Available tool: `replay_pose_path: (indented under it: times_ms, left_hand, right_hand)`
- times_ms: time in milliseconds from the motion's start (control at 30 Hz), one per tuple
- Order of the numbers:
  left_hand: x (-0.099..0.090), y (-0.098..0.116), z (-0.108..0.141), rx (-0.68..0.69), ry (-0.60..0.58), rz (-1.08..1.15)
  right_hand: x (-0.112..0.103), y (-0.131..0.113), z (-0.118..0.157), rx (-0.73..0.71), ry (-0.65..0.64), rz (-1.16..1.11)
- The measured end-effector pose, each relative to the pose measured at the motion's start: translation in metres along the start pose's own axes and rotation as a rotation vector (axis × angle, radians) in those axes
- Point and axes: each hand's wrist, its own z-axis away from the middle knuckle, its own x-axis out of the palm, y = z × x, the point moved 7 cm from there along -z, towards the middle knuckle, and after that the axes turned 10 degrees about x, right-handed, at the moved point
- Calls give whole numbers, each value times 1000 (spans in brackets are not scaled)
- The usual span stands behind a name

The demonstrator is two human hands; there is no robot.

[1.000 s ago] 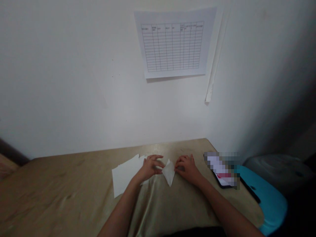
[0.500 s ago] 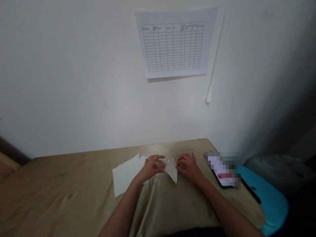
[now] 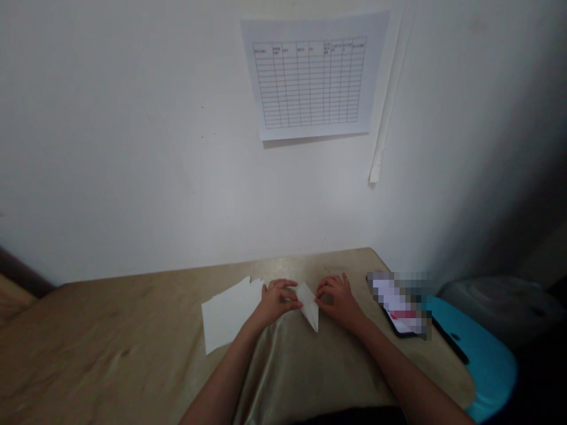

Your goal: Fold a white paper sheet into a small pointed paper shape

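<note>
A small piece of folded white paper (image 3: 309, 304), narrow and kite-shaped with its point toward me, is between my two hands over the table. On its left edge, my left hand (image 3: 279, 301) pinches the paper between thumb and fingers. My right hand (image 3: 335, 297) has its fingers closed on the paper's right edge. Beside my left hand lies a flat white sheet (image 3: 228, 316) with a torn upper edge, partly covered by my left hand and forearm.
The table (image 3: 133, 330) has a wrinkled tan cloth and meets a white wall. A phone (image 3: 398, 313), partly pixelated, lies at the right. Past the table's right edge is a turquoise stool or chair seat (image 3: 482, 348). A printed chart (image 3: 314, 82) hangs on the wall.
My left thumb and fingers have shifted slightly right along with the paper's left edge, and the folded paper looks narrower. My right hand has barely moved.
</note>
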Motion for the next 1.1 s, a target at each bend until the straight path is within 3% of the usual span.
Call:
replay_pose_path:
  times_ms: [367,1100]
  left_hand:
    - [13,-2,-5,-10,62,-43]
    - [28,-1,-5,-29,-36,-158]
  right_hand:
    - [6,-2,1,-3,-53,25]
    - [16,0,3,67,-139,103]
